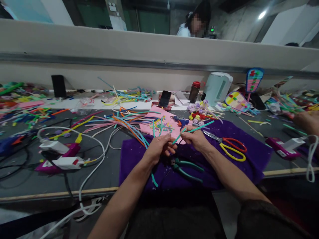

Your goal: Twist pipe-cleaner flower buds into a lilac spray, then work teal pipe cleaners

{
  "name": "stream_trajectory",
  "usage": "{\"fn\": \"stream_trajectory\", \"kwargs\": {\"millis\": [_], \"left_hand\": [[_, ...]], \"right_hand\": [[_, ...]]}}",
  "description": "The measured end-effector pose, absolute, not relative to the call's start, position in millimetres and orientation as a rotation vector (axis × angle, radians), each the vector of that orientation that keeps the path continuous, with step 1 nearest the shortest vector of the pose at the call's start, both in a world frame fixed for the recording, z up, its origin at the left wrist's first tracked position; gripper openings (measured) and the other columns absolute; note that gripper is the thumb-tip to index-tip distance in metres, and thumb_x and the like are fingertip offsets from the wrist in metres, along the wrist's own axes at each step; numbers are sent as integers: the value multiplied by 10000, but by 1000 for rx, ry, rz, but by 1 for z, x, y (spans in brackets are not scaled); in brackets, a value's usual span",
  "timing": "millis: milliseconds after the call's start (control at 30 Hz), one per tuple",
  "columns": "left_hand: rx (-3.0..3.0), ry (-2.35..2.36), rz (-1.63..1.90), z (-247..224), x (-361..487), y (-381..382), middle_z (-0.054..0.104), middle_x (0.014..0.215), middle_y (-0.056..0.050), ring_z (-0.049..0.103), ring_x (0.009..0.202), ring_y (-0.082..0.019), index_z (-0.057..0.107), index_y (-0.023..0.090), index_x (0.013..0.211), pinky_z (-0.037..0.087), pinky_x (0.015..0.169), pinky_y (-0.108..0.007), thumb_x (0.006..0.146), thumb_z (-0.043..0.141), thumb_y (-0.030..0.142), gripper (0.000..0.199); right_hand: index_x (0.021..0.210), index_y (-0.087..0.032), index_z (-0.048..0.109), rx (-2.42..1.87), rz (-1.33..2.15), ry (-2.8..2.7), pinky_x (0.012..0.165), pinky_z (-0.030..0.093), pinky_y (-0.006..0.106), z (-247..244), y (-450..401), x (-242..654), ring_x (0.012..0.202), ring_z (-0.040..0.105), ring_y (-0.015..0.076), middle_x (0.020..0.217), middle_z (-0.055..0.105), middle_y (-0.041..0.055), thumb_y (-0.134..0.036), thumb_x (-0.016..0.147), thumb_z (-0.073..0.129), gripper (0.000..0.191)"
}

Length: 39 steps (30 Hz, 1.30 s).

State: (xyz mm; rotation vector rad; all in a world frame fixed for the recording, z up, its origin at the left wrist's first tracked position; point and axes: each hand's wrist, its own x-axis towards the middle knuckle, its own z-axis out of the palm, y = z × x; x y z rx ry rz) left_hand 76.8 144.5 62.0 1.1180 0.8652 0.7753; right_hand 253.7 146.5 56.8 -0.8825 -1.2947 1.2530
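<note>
My right hand pinches a green pipe cleaner between thumb and fingers; its lower end slants down to my left fingertips. My left hand is curled close by, its fingers around that lower end. Another green pipe cleaner shows above and below my left hand; whether it is gripped or lies beneath is hidden. Green-handled pliers lie below the hands on a purple cloth. Scissors with red and yellow handles rest right of them. Short cut pieces lie on a pink sheet.
Long pipe cleaners spread left of the cloth. Power strips and white cables occupy the left; another strip is right. A kettle, bottle and phone stand behind. Another person's hand is far right.
</note>
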Motion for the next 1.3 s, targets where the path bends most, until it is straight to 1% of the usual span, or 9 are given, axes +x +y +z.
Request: {"fn": "stream_trajectory", "kwargs": {"millis": [133,267,467,567,767,933,1100,1200,1300], "left_hand": [[1441,954,984,60,78,138,616,680,-17,556,544,-101,597,138,808,403,457,-179,634,644,391,310],[1691,1073,1095,57,79,135,591,622,11,525,562,-87,614,161,729,409,528,-184,698,574,364,209],[1207,815,713,56,77,143,544,538,28,444,374,-45,527,140,675,359,378,-164,690,587,353,222],[1048,688,583,54,75,147,552,539,5,457,371,-42,515,119,646,356,353,-149,684,601,314,217],[1093,759,640,54,76,148,626,668,-47,558,477,-72,553,119,773,373,371,-130,718,574,358,246],[1242,851,682,54,77,144,600,588,-2,528,441,-55,552,122,718,392,409,-143,646,654,302,219],[1274,870,680,56,78,142,593,555,-4,499,398,-50,557,114,694,371,387,-150,657,641,321,226],[1258,839,733,58,79,141,625,632,-28,547,466,-69,576,111,767,400,416,-154,670,633,322,239],[1223,813,792,59,79,140,655,767,-69,612,597,-119,568,115,937,445,469,-179,672,635,284,321]], "right_hand": [[628,-141,553,-917,1236,-1242,348,218,189,56,146,251,350,331,39,445,451,-51,-270,637,636,154],[637,-138,552,-944,1251,-1237,352,214,190,55,146,249,352,336,41,450,453,-51,-252,629,642,145],[611,-131,544,-908,1325,-1243,349,199,182,58,144,250,353,349,35,457,472,-45,-221,630,644,136],[589,-131,534,-905,1386,-1242,340,186,183,58,145,251,339,337,34,428,454,-52,-226,632,637,147],[544,-144,497,-981,1366,-1233,328,179,190,52,148,248,319,318,37,400,437,-60,-238,617,628,177],[575,-152,511,-1032,1333,-1280,335,200,188,51,144,243,328,324,44,391,429,-65,-235,613,631,151],[579,-152,523,-1057,1304,-1294,337,210,188,53,143,243,329,326,45,387,426,-64,-237,607,632,142],[578,-145,526,-1034,1301,-1253,337,200,189,54,145,245,334,320,42,403,431,-59,-238,604,637,147],[553,-140,514,-1008,1288,-1217,341,196,189,55,147,248,340,317,38,414,430,-55,-240,604,641,169]]}}
